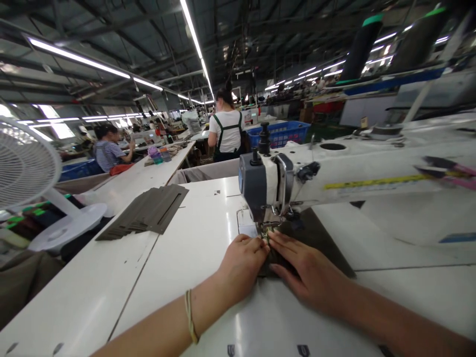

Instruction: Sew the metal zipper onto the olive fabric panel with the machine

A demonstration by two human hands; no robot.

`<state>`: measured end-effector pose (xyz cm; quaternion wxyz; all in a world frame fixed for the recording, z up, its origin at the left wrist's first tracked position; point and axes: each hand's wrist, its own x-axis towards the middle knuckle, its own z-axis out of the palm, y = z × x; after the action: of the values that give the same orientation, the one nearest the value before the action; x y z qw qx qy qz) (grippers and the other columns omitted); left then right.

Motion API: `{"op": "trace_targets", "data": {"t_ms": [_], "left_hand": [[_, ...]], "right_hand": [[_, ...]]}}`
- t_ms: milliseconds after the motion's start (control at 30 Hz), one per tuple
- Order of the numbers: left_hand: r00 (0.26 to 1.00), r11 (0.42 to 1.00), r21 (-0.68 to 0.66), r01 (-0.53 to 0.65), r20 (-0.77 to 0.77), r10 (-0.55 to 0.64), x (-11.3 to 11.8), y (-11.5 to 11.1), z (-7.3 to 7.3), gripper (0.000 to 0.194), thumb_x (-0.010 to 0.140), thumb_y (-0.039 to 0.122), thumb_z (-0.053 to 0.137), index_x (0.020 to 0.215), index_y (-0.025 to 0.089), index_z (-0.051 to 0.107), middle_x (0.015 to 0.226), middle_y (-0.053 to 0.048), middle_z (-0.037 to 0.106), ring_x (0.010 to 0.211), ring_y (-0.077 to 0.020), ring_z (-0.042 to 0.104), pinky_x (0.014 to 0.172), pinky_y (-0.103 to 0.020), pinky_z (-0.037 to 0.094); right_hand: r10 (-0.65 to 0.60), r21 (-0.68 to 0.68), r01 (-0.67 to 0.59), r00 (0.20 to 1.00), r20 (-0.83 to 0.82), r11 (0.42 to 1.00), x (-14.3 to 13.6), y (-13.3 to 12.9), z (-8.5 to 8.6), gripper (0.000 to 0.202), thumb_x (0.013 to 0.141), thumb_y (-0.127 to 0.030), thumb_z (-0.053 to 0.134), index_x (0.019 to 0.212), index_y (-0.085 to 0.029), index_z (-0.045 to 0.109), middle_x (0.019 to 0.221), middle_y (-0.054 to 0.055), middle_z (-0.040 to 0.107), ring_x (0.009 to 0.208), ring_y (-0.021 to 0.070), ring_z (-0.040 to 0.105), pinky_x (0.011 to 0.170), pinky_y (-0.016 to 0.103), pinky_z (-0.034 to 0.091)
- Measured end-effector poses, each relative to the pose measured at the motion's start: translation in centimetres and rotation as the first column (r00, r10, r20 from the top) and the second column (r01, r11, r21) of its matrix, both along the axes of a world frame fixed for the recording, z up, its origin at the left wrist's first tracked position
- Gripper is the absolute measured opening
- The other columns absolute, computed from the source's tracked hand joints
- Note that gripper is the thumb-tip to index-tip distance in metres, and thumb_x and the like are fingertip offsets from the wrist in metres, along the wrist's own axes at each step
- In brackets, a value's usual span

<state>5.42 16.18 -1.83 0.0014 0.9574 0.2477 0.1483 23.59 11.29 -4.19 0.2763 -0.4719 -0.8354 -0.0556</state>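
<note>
A dark grey-brown fabric piece (323,237) lies under the head of a white sewing machine (256,186), close to the needle. My left hand (243,258) has its fingers curled and pressed together on the near left edge of the cloth, just in front of the presser foot. Flat on the same cloth rests my right hand (307,263), its fingers stretched toward the needle and its thumb apart. The fingertips of both hands nearly meet there. The needle point itself is hard to make out.
A fanned stack of dark fabric pieces (148,210) lies on the white table at left, near a white fan (70,218). Pink-handled scissors (449,171) and a yellow tape measure (372,182) are on the machine arm. Beyond are a blue basket (282,133) and two seated people.
</note>
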Motion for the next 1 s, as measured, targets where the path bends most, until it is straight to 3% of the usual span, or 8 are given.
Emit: {"op": "trace_targets", "data": {"t_ms": [100, 267, 433, 567, 667, 867, 1000], "left_hand": [[0.999, 0.999, -0.029, 0.015, 0.032, -0.014, -0.4, -0.4, 0.3, 0.029, 0.077, 0.009, 0.051, 0.106, 0.01, 0.055, 0.104, -0.011, 0.062, 0.1, -0.0211, 0.058, 0.088, -0.037, 0.046], [0.989, 0.996, -0.053, 0.07, 0.132, -0.063, -1.0, -1.6, 0.3, 0.029, 0.078, 0.014, 0.051, 0.107, 0.012, 0.054, 0.108, -0.011, 0.062, 0.103, -0.0198, 0.057, 0.091, -0.036, 0.045], [0.992, 0.999, 0.009, 0.034, 0.118, -0.035, -0.5, -1.7, -0.4, 0.02, 0.083, 0.009, 0.047, 0.099, 0.013, 0.058, 0.1, -0.009, 0.064, 0.095, -0.0189, 0.06, 0.086, -0.035, 0.049], [0.998, 0.995, 0.102, -0.005, 0.058, -0.001, 0.0, -1.9, -0.6, 0.014, 0.083, 0.009, 0.048, 0.093, 0.011, 0.058, 0.096, -0.009, 0.063, 0.095, -0.0204, 0.06, 0.086, -0.036, 0.05], [0.998, 0.99, 0.141, 0.005, 0.061, -0.014, 0.2, -1.7, -0.4, 0.015, 0.085, 0.008, 0.045, 0.09, 0.012, 0.059, 0.093, -0.009, 0.064, 0.09, -0.0186, 0.061, 0.086, -0.035, 0.05], [0.996, 0.99, 0.139, 0.02, 0.078, -0.031, 0.4, -0.7, -0.3, 0.02, 0.088, 0.009, 0.04, 0.095, 0.012, 0.059, 0.091, -0.009, 0.063, 0.088, -0.019, 0.061, 0.085, -0.036, 0.051], [0.997, 0.992, 0.127, 0.005, 0.078, -0.015, 0.7, 0.3, -0.5, 0.022, 0.088, 0.01, 0.039, 0.096, 0.011, 0.059, 0.086, -0.009, 0.062, 0.082, -0.0198, 0.06, 0.082, -0.037, 0.051]], "right_hand": [[0.021, 0.05, -0.023, 0.999, 0.04, 0.998, 0.2, -0.6, -0.3, 0.044, 0.082, -0.029, 0.055, 0.118, -0.005, 0.056, 0.122, 0.018, 0.055, 0.112, 0.0262, 0.053, 0.093, 0.042, 0.047], [0.063, 0.196, -0.086, 0.991, 0.121, 0.977, 0.2, -1.1, -0.6, 0.034, 0.085, -0.014, 0.043, 0.112, -0.005, 0.06, 0.115, 0.018, 0.06, 0.106, 0.0252, 0.058, 0.087, 0.038, 0.052], [0.101, 0.154, -0.127, 0.981, 0.167, 0.98, 0.3, -0.8, -0.3, 0.036, 0.084, -0.005, 0.035, 0.106, -0.006, 0.063, 0.11, 0.015, 0.063, 0.101, 0.0199, 0.06, 0.088, 0.031, 0.051], [0.042, 0.216, -0.083, 0.981, 0.187, 0.973, 0.3, -1.0, -0.8, 0.039, 0.08, -0.002, 0.036, 0.109, -0.006, 0.062, 0.113, 0.016, 0.061, 0.105, 0.021, 0.058, 0.087, 0.031, 0.051], [0.067, 0.21, -0.1, 0.985, 0.159, 0.973, 0.3, -0.9, -1.1, 0.038, 0.078, 0.0, 0.038, 0.107, -0.003, 0.062, 0.111, 0.018, 0.062, 0.104, 0.0222, 0.059, 0.087, 0.032, 0.051], [0.059, 0.239, -0.1, 0.983, 0.175, 0.966, 0.6, 0.3, -1.0, 0.043, 0.078, 0.002, 0.033, 0.107, -0.008, 0.063, 0.113, 0.014, 0.062, 0.105, 0.0187, 0.058, 0.088, 0.03, 0.05], [0.042, 0.263, -0.088, 0.983, 0.179, 0.961, 0.5, 1.3, -1.0, 0.042, 0.079, 0.003, 0.031, 0.103, -0.004, 0.065, 0.109, 0.016, 0.063, 0.1, 0.0199, 0.061, 0.086, 0.03, 0.052]]}}
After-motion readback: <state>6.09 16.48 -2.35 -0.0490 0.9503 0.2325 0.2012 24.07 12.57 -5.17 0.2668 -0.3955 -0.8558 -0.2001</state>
